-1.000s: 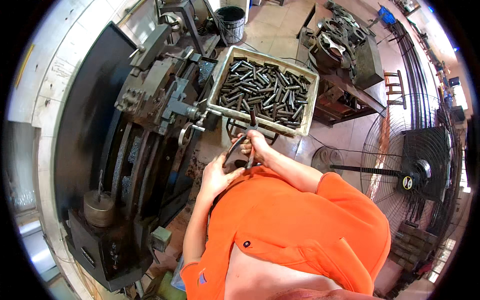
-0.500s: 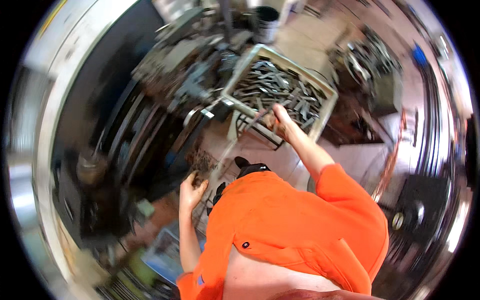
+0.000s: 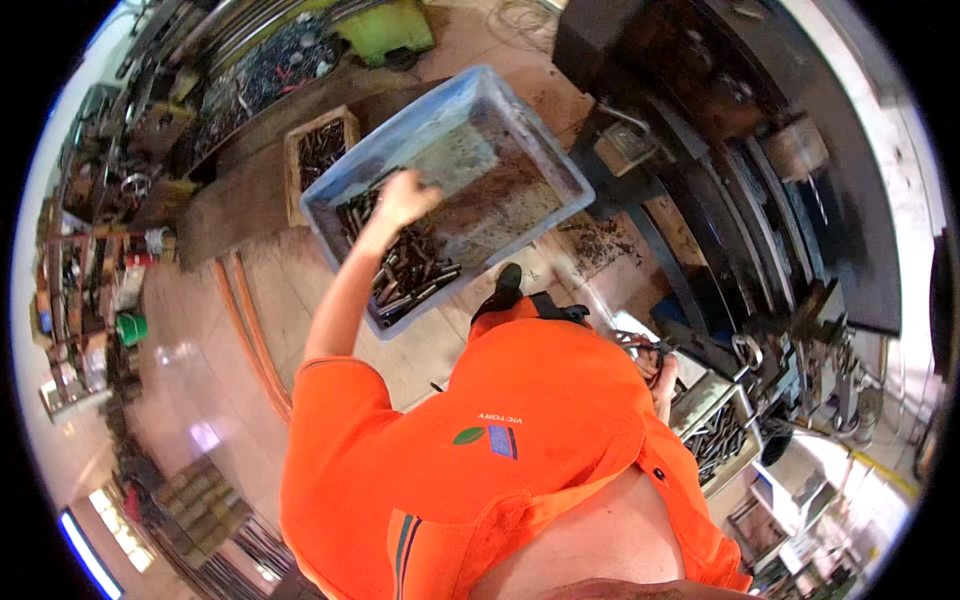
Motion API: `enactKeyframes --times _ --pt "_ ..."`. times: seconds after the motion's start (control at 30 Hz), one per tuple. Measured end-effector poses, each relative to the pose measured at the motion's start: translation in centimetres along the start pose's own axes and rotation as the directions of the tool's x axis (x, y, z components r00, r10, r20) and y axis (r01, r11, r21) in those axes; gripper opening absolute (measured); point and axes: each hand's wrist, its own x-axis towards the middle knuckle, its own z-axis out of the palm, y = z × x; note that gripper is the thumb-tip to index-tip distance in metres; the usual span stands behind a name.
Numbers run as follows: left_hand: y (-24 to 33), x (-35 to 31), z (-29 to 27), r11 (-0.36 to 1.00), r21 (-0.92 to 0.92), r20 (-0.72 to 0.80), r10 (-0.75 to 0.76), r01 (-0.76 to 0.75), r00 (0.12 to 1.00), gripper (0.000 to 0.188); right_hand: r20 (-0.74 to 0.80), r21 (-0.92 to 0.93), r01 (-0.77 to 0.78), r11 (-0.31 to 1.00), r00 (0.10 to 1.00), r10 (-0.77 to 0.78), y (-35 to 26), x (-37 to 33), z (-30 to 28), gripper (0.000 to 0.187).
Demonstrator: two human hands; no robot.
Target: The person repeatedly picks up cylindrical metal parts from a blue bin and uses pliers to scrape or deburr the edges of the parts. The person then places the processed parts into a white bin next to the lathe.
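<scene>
My left hand reaches over the left side of a blue plastic bin. Its fingers look curled, and what they hold, if anything, is hidden beneath them. Under it lies a heap of short dark metal rods, filling the bin's left end. Low at my right side, my right hand is closed around some dark metal pieces, partly hidden by my orange shirt. Close to that hand stands a pale crate holding more metal pieces.
Beyond the blue bin's left corner sits a small wooden box of metal pieces. A dark machine takes up the right. Two orange hoses run along the floor at left. A green container stands at the back.
My body has turned from the crate toward the blue bin. My left hand has risen from hanging spread to over the rods; my right hand has left the crate, still holding metal pieces.
</scene>
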Motion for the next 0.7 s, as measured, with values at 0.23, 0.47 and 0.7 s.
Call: enactKeyframes --times 0.23,0.47,0.7 --pt "-15.2 2.8 -0.6 0.953 0.137 -0.201 -0.242 0.272 0.949 0.036 -0.098 -0.019 0.066 0.998 0.993 -0.068 -0.2 2.9 4.4 0.041" --pt "-16.0 7.1 3.8 0.880 0.426 -0.110 -0.178 0.209 0.978 0.020 -0.267 -0.045 0.117 0.992 0.956 -0.125 1.4 2.4 7.8 0.032" --pt "-15.3 10.0 4.7 0.819 0.570 0.153 -0.183 0.064 0.971 0.021 -0.344 -0.023 0.121 0.992 0.931 -0.121 2.7 1.6 7.5 0.040"
